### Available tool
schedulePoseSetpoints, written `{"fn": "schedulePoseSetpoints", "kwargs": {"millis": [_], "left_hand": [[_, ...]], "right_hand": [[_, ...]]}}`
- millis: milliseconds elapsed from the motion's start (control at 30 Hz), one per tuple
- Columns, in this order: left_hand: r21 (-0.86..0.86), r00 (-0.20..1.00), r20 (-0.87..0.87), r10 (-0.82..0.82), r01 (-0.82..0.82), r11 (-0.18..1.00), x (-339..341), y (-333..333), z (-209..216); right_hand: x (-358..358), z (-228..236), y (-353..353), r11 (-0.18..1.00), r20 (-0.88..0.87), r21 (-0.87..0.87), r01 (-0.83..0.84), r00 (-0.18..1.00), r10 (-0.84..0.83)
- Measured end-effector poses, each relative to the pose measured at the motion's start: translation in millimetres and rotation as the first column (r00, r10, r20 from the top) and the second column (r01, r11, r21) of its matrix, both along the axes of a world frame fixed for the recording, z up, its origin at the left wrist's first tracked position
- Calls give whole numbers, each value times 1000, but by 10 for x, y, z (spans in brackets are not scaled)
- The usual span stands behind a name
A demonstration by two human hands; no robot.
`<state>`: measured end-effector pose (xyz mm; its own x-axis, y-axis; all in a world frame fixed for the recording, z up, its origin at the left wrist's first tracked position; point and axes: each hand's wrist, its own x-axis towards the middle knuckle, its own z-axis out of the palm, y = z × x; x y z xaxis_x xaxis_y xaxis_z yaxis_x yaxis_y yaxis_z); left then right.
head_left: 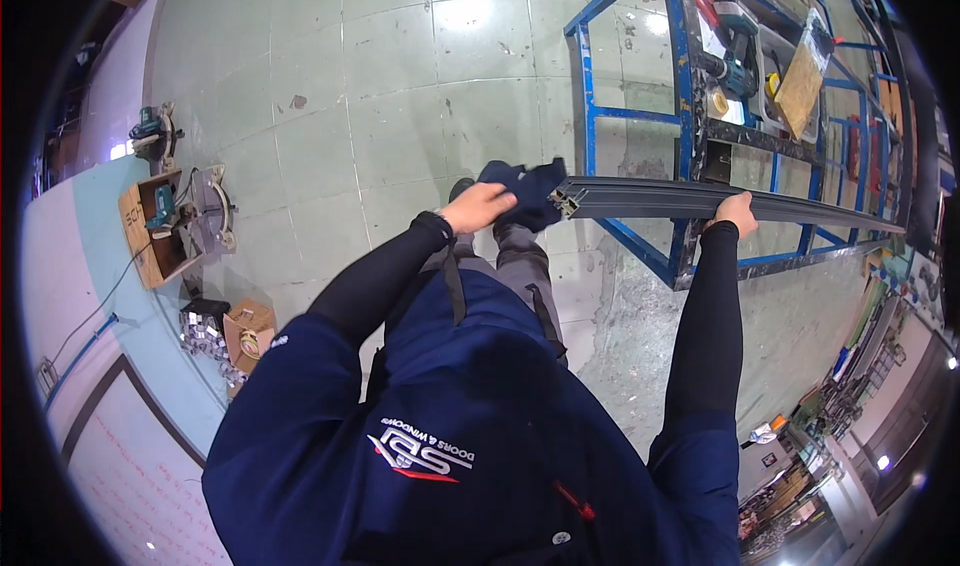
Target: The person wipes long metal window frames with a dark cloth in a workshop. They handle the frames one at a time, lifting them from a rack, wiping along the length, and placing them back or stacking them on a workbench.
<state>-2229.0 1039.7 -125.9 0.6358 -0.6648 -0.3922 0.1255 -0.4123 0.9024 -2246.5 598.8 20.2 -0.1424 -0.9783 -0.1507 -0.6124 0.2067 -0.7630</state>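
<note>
Pale greenish tiles make up the floor [400, 56] on my feed, glossy under the lights and stained in places. Over to the right stands a blue metal frame [637, 115], its slim bars scuffed. I have the right arm [712, 316] stretched nearly straight, black sleeve to the wrist; the left arm [365, 281] bends at the elbow and angles inward. A long dark grey profile [650, 196], straight and grooved lengthwise, runs from near the feet out across the frame (whether it rests on the bars, I cannot tell from up here). A flat wooden board [803, 76] and a teal-and-black power drill [742, 56] lie at the frame. The dark blue cloth [535, 184], soft and crumpled, is bunched beside the profile's near end. My left hand [478, 209], back upward, has its fingers closed on that cloth; my right hand [740, 213] grips the profile partway along. Smallest, a pale angular fitting [566, 203] shows at the profile's end.
</note>
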Motion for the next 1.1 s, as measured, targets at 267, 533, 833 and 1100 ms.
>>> {"fn": "schedulePoseSetpoints", "kwargs": {"millis": [267, 533, 833, 1100], "left_hand": [[-98, 884, -461, 75, -134, 986, 483, -944, 337], [-56, 926, -250, -283, 278, 959, 222, -360, 322], [-56, 606, -772, 191, -364, 930, 230, -568, 525], [-133, 767, -639, -59, -34, 991, 414, -676, 368]], "right_hand": [[-71, -22, -93, 997, 33, 52, -52, 998, 50], [-3, 69, 28, 999, 25, 48, -19, 1000, 18], [-85, 9, -37, 998, 36, 47, -40, 999, 39], [-66, -3, -66, 998, 16, 51, -35, 999, 34]]}}
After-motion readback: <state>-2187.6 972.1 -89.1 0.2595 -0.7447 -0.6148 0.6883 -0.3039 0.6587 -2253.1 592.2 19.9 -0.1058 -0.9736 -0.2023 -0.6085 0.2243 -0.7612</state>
